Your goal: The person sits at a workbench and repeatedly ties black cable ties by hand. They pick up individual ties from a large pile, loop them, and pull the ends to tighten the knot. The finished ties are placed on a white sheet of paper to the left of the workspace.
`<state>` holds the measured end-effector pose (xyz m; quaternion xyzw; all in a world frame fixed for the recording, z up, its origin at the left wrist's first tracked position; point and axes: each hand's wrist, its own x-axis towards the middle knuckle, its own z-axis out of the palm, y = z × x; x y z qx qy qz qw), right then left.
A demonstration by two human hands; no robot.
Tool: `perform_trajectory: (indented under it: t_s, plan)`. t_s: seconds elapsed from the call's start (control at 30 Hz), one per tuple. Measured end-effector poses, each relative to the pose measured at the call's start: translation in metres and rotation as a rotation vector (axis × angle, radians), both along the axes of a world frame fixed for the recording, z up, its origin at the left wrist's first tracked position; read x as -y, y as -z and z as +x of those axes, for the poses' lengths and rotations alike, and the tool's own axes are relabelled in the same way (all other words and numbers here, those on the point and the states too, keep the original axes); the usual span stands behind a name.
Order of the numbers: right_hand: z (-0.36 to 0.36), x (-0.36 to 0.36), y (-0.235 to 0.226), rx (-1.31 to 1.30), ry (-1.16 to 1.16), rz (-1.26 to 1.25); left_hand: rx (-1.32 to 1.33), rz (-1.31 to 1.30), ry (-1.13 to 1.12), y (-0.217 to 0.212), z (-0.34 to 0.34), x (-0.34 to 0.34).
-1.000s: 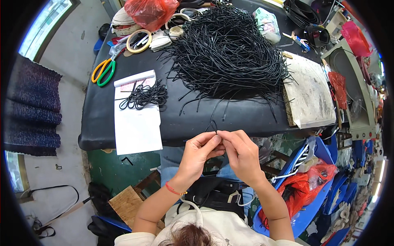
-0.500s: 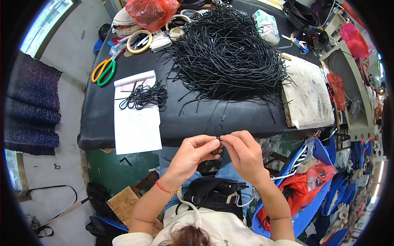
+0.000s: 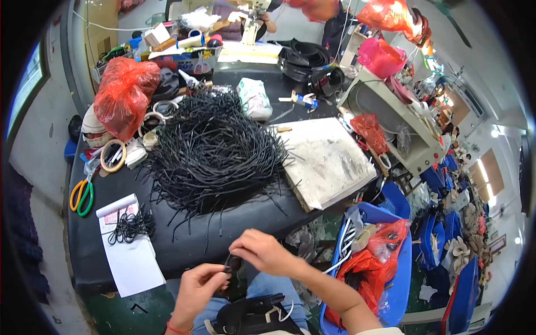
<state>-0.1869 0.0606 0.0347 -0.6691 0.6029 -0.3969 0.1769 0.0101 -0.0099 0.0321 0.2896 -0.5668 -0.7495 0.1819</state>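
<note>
Cord [image 3: 228, 268], thin, black and pliable, is held between your hands, in front of the large tangled heap of black cords [image 3: 215, 162], from which all places here are given. Your left hand [image 3: 195, 287] pinches it narrowly between thumb and forefinger; the fingertips of your right hand [image 3: 267, 254] are drawn close together at its upper part, though whether they grip it or merely touch it you cannot tell from this angle, and its exact form is largely hidden by the fingers. The step in hand appears to be fine shaping of the cord, best done with the left pinch firm and close to the working point, the right fingers pulling lightly and evenly, and the strand free of twists. Left of the heap and nearer you, a white paper notepad [image 3: 133, 268] bears a small bundle of looped black cords [image 3: 134, 226]; farther left lie metal scissors with orange and green handles [image 3: 84, 195]. As to writing, note red print on the notepad's upper part, too small to read, and coloured printing on the pale plastic packet [image 3: 255, 103] behind the heap to the right, equally illegible.
</note>
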Motion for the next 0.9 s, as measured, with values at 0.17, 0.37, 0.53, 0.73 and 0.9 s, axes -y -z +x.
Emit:
perform_trajectory:
  t_s: [0.17,0.37,0.53,0.73,0.9]
  plan:
    - [0.041,-0.013,0.004,0.216,0.015,0.068,-0.165,0.347,-0.146,0.01,0.0,0.002]
    - [0.057,-0.021,-0.01,0.268,0.103,0.199,-0.104,0.134,-0.215,0.017,0.003,0.001]
    - [0.052,-0.019,-0.004,1.013,-0.113,0.436,-0.158,0.093,-0.248,0.019,-0.001,0.0]
    - [0.053,-0.014,-0.002,0.735,0.096,0.416,-0.173,0.096,-0.373,0.015,-0.003,-0.008]
    - [0.054,-0.009,-0.007,0.742,0.18,0.401,-0.172,-0.042,-0.461,0.017,-0.007,-0.014]
